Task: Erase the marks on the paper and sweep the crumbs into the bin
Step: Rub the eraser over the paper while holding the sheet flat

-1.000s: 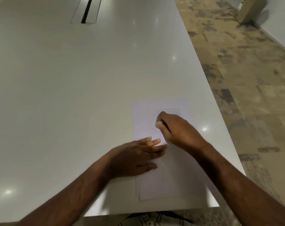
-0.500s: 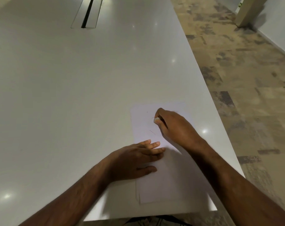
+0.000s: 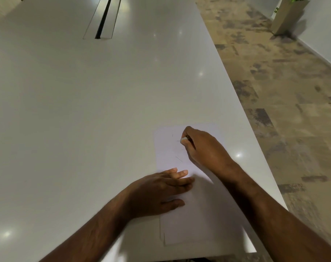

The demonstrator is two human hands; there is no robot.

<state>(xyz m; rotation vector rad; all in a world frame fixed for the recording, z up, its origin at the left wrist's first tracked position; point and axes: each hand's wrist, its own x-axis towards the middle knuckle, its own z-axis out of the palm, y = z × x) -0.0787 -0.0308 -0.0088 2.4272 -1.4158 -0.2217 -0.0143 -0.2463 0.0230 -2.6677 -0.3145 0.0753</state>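
Observation:
A white sheet of paper (image 3: 181, 222) lies near the table's front right corner, with a few thin pencil marks (image 3: 178, 159) on its upper half. My right hand (image 3: 200, 146) pinches a small white eraser (image 3: 184, 139) and holds it down on the paper's upper part, beside a short mark. My left hand (image 3: 160, 190) lies flat with straight fingers on the middle of the sheet and presses it to the table. No bin or crumbs are in view.
The long white table (image 3: 85, 110) stretches away, with a cable slot (image 3: 104, 17) at the far end. Its right edge runs close to the paper; beyond it is patterned floor (image 3: 283, 101). A planter (image 3: 287, 14) stands at the far right by the wall.
My right hand with the eraser has shifted slightly up the paper, away from me. My left hand has stayed flat on the sheet.

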